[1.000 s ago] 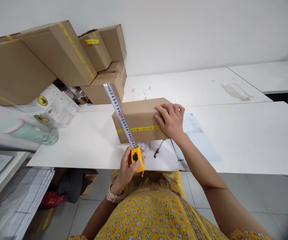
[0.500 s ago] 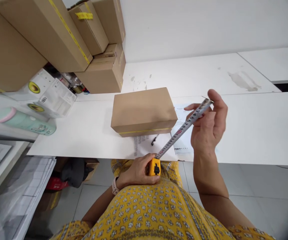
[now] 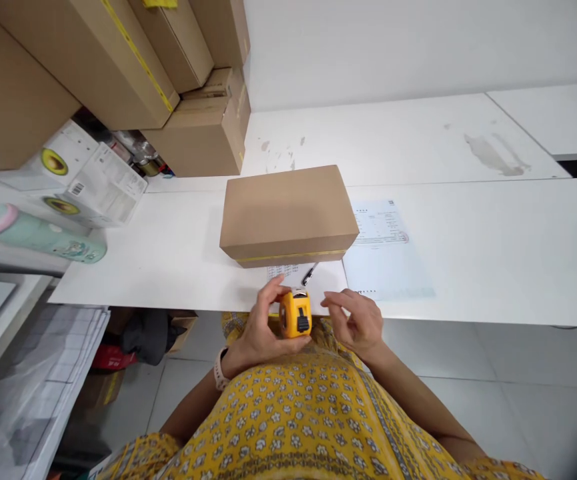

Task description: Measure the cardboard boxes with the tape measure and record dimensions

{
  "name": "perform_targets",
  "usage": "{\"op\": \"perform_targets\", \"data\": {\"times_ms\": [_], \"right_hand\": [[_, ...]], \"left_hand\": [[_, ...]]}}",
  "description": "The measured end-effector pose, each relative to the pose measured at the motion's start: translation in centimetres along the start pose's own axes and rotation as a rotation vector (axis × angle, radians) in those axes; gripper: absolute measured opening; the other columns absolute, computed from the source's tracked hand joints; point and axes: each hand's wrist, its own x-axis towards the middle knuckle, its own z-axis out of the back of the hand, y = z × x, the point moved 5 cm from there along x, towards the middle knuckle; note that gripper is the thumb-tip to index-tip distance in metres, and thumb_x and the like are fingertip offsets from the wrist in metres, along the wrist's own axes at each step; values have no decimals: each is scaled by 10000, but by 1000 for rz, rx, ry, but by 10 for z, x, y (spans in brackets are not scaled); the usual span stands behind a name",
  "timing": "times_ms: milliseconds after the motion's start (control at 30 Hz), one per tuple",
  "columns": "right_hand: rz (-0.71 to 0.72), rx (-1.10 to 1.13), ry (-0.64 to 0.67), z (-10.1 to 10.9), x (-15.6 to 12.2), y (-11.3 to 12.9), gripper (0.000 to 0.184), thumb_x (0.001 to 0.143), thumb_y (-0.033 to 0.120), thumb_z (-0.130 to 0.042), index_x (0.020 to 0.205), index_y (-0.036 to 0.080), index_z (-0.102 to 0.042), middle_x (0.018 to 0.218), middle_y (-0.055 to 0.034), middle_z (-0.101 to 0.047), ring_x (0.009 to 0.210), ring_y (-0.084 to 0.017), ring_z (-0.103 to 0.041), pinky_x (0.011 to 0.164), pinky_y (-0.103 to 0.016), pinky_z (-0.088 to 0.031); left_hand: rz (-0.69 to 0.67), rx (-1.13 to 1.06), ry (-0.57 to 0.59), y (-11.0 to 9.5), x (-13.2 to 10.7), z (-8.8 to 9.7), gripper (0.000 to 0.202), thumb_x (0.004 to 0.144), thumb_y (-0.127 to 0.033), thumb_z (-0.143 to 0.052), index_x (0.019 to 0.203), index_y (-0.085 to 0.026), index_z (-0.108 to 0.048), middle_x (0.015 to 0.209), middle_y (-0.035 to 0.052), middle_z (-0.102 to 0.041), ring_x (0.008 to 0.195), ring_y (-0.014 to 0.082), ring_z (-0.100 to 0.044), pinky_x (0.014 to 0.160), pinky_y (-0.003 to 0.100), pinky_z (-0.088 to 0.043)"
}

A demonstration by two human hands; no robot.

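**Head view, read left to right; every place is given from the closed brown cardboard box (image 3: 288, 212) lying flat on the white table (image 3: 493, 253).**

- Far left of the box I see a mint-green bottle with a pink cap (image 3: 38, 235) on its side, and next to it white printed cartons (image 3: 95, 190).
- Behind and left of the box stands a stack of larger brown cardboard cartons with yellow tape (image 3: 118, 60).
- In front of the box, at the table's near edge, the left hand (image 3: 258, 333) is clamped around a yellow tape measure (image 3: 295, 313), with the thumb on top and the fingers under the case. A pale-strapped watch (image 3: 218, 369) sits on its wrist.
- The tape measure is held just off the table edge, facing the box's near long side and apart from it.
- Between the box and the tape measure lie a white printed sheet (image 3: 288, 275), partly under the box, and a dark pen (image 3: 310, 273).
- Just right of the tape measure is the right hand (image 3: 357, 325), empty and loosely spread. Its fingertips (image 3: 329, 301) are near the yellow case, but I cannot tell whether they touch it.
- At the box's right end lies a pale blue-white printed form (image 3: 388, 250).
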Motion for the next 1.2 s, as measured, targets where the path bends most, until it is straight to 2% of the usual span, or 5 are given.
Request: {"op": "perform_targets", "data": {"times_ms": [100, 267, 467, 700, 1200], "right_hand": [[-129, -101, -36, -11, -3, -25, 325, 1038, 335, -405, 1060, 290, -726, 711, -48, -708, 625, -221, -673, 561, -369, -516], [-203, -491, 281, -52, 3, -55, 357, 1051, 427, -433, 1144, 256, -731, 924, -112, -719, 840, -280, -685, 691, -382, -493], [-380, -651, 370, -65, 12, -65, 268, 1039, 388, -476, 986, 192, -650, 937, -125, -720, 797, -250, -664, 555, -319, -297], [-558, -678, 485, -54, 21, -74, 244, 989, 191, -455, 1190, 149, -586, 913, -90, -744, 646, -181, -627, 561, -310, -208], [-526, -720, 457, -22, 3, -77, 241, 1032, 313, -471, 1152, 154, -607, 1042, -137, -676, 619, -161, -563, 527, -286, -198]], "left_hand": [[-278, 179, -151, -24, 13, 27, 932, 740, -342, -889, 1530, -292, -397, 1369, 118, -580, 1176, 287, -638, 998, 427, -546], [-599, 561, -285, -57, 71, 60, 796, 835, -308, -825, 1516, -279, -413, 1353, 105, -604, 1213, 288, -625, 1006, 428, -543], [-547, 810, -263, -35, 131, 59, 393, 993, -319, -608, 1380, -251, -598, 1479, 146, -532, 1268, 308, -580, 1059, 491, -489], [-493, 889, -101, -10, 140, 53, 919, 789, -770, -698, 1511, -248, -475, 1614, 188, -393, 1438, 409, -433, 1174, 586, -370], [-455, 907, -125, 3, 139, 54, 918, 777, -776, -698, 1502, -259, -478, 1581, 158, -454, 1485, 405, -396, 1228, 594, -325]]}}
